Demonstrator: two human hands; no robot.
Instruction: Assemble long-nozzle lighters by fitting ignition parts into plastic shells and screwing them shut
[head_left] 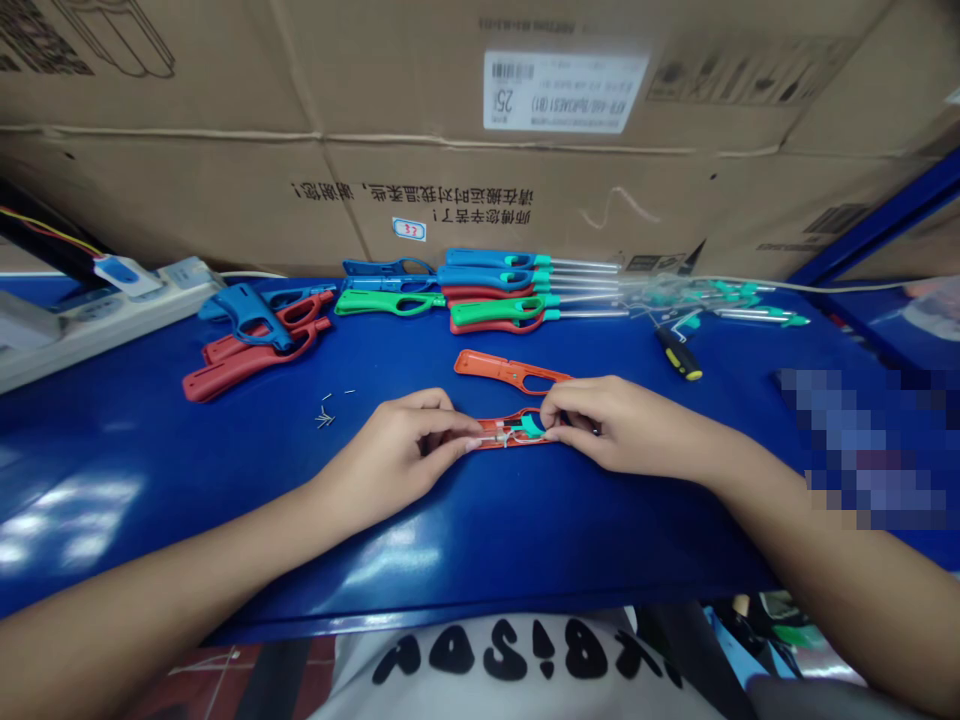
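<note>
An orange lighter half-shell point(517, 440) lies with its hollow side up on the table, under both hands. Inside it are a clear part, thin wires and a teal trigger point(532, 425). My left hand point(416, 440) is closed at the shell's left end, thumb and fingertips pinching at the clear part. At the other end, my right hand point(619, 425) is closed in a pinch beside the trigger; its fingers hide that end of the shell. Just behind lies a second orange half-shell point(491, 368), its right end partly covered by my right hand.
Small screws point(325, 417) lie to the left. Farther back are red and blue handle shells point(251, 365), assembled lighters with metal tubes point(499, 310), and teal-tipped nozzle parts point(739, 300). A black-yellow screwdriver point(679, 355) is at right, a power strip point(112, 315) at left. Cardboard boxes point(225, 160) wall the back.
</note>
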